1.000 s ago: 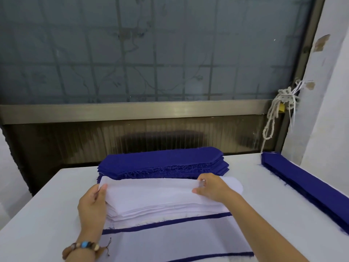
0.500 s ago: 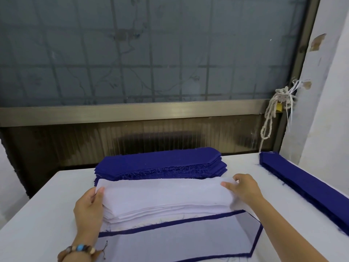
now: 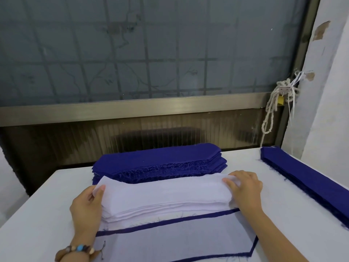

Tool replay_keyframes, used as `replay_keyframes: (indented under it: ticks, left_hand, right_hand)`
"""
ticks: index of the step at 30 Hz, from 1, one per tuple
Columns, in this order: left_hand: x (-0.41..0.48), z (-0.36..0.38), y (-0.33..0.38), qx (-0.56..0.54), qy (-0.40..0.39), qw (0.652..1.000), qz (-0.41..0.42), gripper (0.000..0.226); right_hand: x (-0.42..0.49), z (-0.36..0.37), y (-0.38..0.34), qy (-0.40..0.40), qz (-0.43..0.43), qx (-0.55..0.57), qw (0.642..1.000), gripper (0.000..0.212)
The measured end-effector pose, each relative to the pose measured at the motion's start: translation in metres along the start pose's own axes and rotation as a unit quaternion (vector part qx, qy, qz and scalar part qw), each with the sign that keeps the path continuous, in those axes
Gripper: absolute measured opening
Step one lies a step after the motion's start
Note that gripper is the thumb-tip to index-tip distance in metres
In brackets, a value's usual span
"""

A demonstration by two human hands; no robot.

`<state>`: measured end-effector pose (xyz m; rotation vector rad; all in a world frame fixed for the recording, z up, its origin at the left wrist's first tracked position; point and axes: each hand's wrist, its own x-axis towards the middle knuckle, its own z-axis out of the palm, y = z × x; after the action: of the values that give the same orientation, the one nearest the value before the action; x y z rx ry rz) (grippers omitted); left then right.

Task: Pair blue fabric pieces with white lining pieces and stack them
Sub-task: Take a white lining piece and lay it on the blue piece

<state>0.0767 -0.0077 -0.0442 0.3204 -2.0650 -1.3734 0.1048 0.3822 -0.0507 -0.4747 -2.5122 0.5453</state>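
A stack of white lining pieces (image 3: 162,197) lies across the middle of the white table (image 3: 37,214). Behind it sits a thick stack of blue fabric pieces (image 3: 158,159). My left hand (image 3: 86,207) holds the left end of the white stack, thumb on the top piece. My right hand (image 3: 245,188) pinches the right end of the top white piece with its fingertips. In front of the stack lies a paired piece (image 3: 175,241), white lining on blue fabric with a blue border showing.
A long narrow stack of blue strips (image 3: 306,178) runs along the table's right edge beside the white wall. A window with a metal frame stands behind the table. A knotted rope (image 3: 272,110) hangs at the back right.
My right hand slid along the top white piece from its middle to its right end. The left hand stayed at the left end. The paired piece in front became more visible.
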Motion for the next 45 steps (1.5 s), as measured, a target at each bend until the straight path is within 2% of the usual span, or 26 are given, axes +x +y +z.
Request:
replay_keyframes:
  ticks: [2, 4, 8, 10, 15, 18, 23, 26, 29, 36, 45]
  left_hand:
    - [0.000, -0.001, 0.000, 0.004, 0.015, 1.000, 0.007, 0.020]
    - [0.000, -0.003, 0.004, 0.007, 0.028, 0.999, 0.015, 0.025]
    - [0.005, -0.007, 0.006, 0.002, 0.025, 1.000, 0.008, 0.028]
    - [0.009, -0.010, 0.006, 0.002, -0.004, 1.000, -0.009, 0.032]
    - [0.010, -0.030, 0.021, 0.015, -0.080, 0.996, -0.025, 0.027]
    - [0.000, -0.048, 0.030, 0.043, -0.093, 0.994, -0.039, 0.024]
    - [-0.027, -0.069, 0.026, 0.134, -0.102, 0.984, -0.052, 0.018]
    - [-0.034, -0.078, 0.013, 0.156, -0.137, 0.975, -0.072, 0.023]
    - [-0.043, -0.084, 0.001, 0.145, -0.154, 0.976, -0.053, 0.029]
    - [-0.050, -0.086, -0.014, 0.156, -0.169, 0.973, -0.020, 0.031]
    - [-0.047, -0.090, -0.003, 0.075, -0.190, 0.979, -0.029, 0.025]
  right_hand:
    - [-0.002, -0.002, -0.002, 0.006, 0.013, 0.141, 0.990, 0.006]
    - [-0.004, -0.007, -0.006, 0.042, 0.025, 0.299, 0.953, 0.012]
    - [-0.005, -0.016, -0.009, 0.043, 0.034, 0.352, 0.934, 0.008]
    - [-0.005, -0.021, -0.009, 0.039, 0.051, 0.375, 0.925, 0.008]
    - [-0.017, -0.034, -0.002, -0.011, 0.079, 0.355, 0.932, 0.008]
    - [-0.031, -0.041, 0.005, -0.047, 0.083, 0.358, 0.929, 0.009]
    - [-0.052, -0.045, 0.013, -0.083, 0.069, 0.278, 0.955, 0.012]
    - [-0.061, -0.044, 0.017, -0.091, 0.046, 0.247, 0.964, 0.014]
    - [-0.070, -0.041, 0.021, -0.103, 0.035, 0.230, 0.967, 0.020]
    - [-0.074, -0.040, 0.023, -0.092, 0.025, 0.202, 0.975, 0.020]
    - [-0.077, -0.057, 0.026, -0.056, 0.032, 0.298, 0.952, 0.015]
